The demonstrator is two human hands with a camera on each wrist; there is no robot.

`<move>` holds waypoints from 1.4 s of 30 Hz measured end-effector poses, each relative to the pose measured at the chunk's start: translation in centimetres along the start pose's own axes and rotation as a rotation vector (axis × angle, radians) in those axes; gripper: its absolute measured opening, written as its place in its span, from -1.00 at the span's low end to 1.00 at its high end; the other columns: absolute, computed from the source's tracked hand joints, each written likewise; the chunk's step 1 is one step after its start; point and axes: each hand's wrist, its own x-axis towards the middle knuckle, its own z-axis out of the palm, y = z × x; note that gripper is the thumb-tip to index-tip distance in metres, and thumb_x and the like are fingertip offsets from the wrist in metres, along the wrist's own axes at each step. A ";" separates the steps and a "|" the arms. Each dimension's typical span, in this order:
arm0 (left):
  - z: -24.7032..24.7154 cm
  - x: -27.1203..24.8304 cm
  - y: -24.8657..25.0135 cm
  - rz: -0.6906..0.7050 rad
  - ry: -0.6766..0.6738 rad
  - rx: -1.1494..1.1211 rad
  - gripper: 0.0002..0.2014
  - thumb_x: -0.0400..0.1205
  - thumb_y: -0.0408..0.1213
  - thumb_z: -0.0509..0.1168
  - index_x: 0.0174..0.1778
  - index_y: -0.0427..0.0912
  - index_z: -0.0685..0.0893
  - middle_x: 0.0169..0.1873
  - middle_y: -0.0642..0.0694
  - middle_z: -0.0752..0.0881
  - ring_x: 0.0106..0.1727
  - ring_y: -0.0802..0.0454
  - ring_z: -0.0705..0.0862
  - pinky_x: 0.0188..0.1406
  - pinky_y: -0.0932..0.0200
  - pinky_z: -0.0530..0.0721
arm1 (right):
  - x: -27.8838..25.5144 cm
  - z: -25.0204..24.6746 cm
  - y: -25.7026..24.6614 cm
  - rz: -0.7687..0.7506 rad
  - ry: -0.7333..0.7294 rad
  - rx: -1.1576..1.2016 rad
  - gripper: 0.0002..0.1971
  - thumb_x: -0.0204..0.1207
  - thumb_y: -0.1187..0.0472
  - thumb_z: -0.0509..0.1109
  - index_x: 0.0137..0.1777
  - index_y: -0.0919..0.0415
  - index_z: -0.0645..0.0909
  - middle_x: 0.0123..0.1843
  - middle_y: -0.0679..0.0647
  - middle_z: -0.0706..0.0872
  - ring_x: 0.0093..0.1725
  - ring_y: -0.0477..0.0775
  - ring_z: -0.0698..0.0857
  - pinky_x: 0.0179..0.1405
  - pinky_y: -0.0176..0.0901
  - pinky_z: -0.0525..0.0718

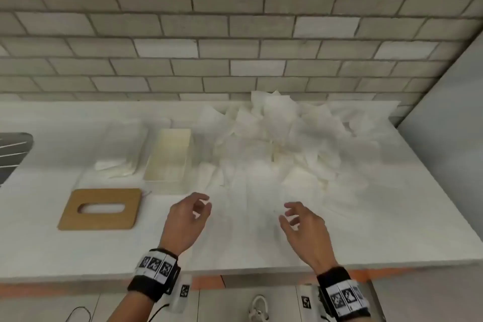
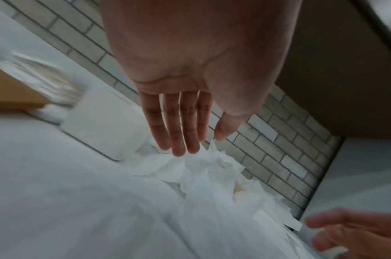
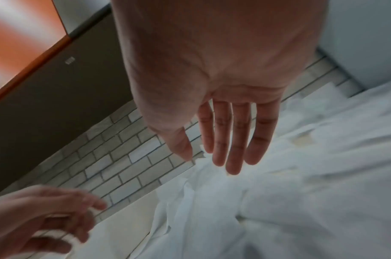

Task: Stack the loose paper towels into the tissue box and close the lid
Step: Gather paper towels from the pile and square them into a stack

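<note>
Head view shows both hands hovering above the near edge of a long white bench, palms turned toward each other. The left hand has its fingers loosely curled and apart, holding nothing; the right hand matches it, fingers relaxed and empty. Both wrist views agree, with the fingers hanging straight and slack over the paper.

A big loose heap of crumpled white paper towels spreads across the right half of the bench, from the grey brick-tiled wall at the far side almost down to the hands. Left of the heap stands the open, rectangular cream-coloured tissue box; its inside looks bare, though blur makes that uncertain. Just left of the box lies a small neater batch of white towels. Nearer and further left, the flat brown wooden lid with an oval slot rests on the bench, well apart from the box top.

By my reading the job is barely begun: most towels remain unstacked, none appear to be in the box, and the lid is off. Gathering, squaring, loading and closing all remain.
</note>
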 end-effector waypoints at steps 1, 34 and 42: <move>1.4 2.2 0.2 -0.017 0.000 0.018 -0.86 0.73 -0.07 0.47 0.17 0.05 0.78 -0.17 0.17 0.82 -0.07 0.24 0.80 0.06 0.07 0.81 | 2.4 0.6 -0.2 -0.024 -0.024 0.006 -0.70 0.70 -0.15 0.46 0.38 -0.18 0.63 0.08 -0.29 0.81 -0.08 -0.30 0.78 -0.01 -0.15 0.83; 6.4 7.6 4.3 -0.067 -0.227 -0.139 -0.55 0.66 0.47 0.27 0.06 0.16 0.71 -0.02 0.13 0.77 0.01 0.18 0.75 0.02 0.14 0.75 | 13.6 -3.0 -1.4 0.124 -0.204 0.713 -0.83 0.73 0.12 0.56 0.24 0.00 0.69 0.17 -0.01 0.91 0.19 0.10 0.88 0.10 0.05 0.82; 5.1 9.7 11.1 -0.244 -0.340 -0.816 -0.41 0.70 0.25 0.42 0.46 -0.15 0.67 0.18 -0.13 0.88 0.21 -0.12 0.87 0.26 -0.10 0.83 | 11.7 -5.2 -5.4 -0.008 -0.141 0.994 -0.69 0.68 0.19 0.59 0.37 0.18 0.70 0.26 0.16 0.87 0.27 0.24 0.84 0.20 0.13 0.83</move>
